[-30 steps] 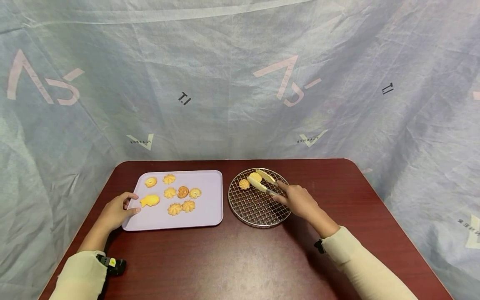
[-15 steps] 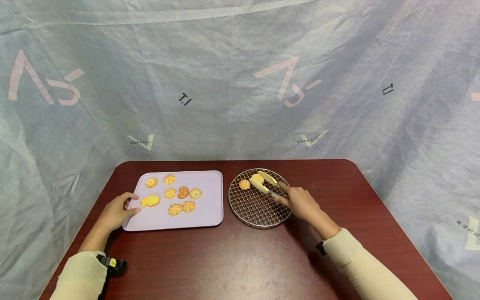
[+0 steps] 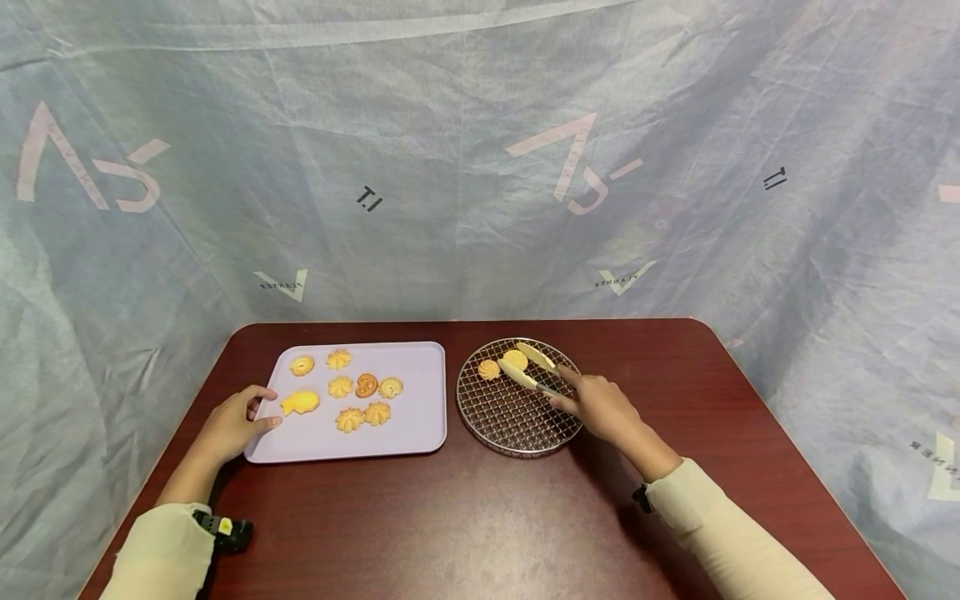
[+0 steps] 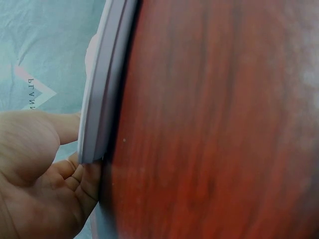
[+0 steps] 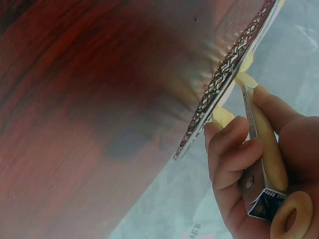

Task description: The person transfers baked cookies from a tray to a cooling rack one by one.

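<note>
My left hand (image 3: 231, 423) grips the left edge of a pale lilac tray (image 3: 416, 367); in the left wrist view the thumb lies over the rim and the fingers (image 4: 87, 181) curl below it. Several cookies lie on the tray, among them a fish-shaped one (image 3: 301, 402) near the thumb and a pretzel-shaped one (image 3: 366, 385). My right hand (image 3: 606, 406) holds tongs (image 3: 519, 375) with cream tips over a round wire rack (image 3: 517, 425). Between the tong tips is a round yellow cookie (image 3: 515, 359). Left of it on the rack sits a swirled cookie (image 3: 488, 369).
Tray and rack stand side by side, a narrow gap between them, toward the back of a dark red-brown table (image 3: 465, 525). Grey printed cloth (image 3: 457, 167) hangs behind the table and along both sides.
The tongs and the round cookie between their tips have shifted slightly right and nearer on the rack. My left hand and the tray have stayed in place.
</note>
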`<act>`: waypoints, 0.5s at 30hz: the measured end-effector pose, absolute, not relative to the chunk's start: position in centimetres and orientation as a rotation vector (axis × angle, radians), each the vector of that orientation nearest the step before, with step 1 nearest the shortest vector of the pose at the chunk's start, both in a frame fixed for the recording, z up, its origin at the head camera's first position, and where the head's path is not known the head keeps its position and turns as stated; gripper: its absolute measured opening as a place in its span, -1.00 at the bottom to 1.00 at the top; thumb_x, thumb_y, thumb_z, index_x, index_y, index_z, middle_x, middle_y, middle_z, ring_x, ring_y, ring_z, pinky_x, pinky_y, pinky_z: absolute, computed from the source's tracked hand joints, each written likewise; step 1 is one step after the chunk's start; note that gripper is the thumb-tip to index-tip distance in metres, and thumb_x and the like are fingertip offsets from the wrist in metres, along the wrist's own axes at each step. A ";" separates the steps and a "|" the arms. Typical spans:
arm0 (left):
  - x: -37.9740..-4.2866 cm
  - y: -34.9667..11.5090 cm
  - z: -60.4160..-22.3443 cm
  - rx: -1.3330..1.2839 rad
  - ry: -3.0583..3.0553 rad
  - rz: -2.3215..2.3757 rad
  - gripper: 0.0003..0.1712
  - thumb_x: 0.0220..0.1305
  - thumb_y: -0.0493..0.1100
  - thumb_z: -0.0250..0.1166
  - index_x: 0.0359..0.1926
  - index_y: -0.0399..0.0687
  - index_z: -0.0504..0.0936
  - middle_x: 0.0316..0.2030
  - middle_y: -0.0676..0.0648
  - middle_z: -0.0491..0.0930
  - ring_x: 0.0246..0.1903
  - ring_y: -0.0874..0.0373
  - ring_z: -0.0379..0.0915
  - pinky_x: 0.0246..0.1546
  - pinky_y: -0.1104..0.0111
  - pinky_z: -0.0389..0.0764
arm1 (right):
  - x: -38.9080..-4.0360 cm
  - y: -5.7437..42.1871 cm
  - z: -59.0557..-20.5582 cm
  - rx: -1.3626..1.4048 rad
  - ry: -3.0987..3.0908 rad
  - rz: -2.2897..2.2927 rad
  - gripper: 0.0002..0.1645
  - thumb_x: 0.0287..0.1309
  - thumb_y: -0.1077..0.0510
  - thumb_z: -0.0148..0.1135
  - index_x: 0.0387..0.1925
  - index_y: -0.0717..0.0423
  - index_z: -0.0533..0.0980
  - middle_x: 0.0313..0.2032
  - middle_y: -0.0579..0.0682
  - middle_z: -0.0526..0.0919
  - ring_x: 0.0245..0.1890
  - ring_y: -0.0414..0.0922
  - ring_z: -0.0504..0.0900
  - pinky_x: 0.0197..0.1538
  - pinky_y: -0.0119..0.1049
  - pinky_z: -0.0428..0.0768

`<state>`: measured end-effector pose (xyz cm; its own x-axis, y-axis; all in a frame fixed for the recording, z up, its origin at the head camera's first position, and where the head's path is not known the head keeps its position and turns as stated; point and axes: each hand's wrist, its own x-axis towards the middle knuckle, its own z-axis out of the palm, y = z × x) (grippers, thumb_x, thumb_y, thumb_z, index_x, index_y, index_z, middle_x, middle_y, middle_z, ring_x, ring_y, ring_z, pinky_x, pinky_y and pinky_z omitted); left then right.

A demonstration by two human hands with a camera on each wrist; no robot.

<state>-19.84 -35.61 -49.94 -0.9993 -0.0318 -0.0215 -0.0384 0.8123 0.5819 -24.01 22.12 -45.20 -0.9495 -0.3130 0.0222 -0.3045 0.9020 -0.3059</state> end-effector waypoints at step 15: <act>-19.9 -35.6 -50.1 -0.051 2.987 0.958 -0.52 0.32 -0.25 0.42 0.16 -0.37 0.49 -0.30 -0.20 0.40 -0.27 -0.06 0.34 -0.32 0.19 0.32 | -23.8 22.1 -45.1 -0.543 3.065 -0.492 -0.17 0.33 -0.14 0.36 0.46 0.18 0.37 0.10 0.43 0.63 -0.10 0.36 0.70 -0.14 0.20 0.65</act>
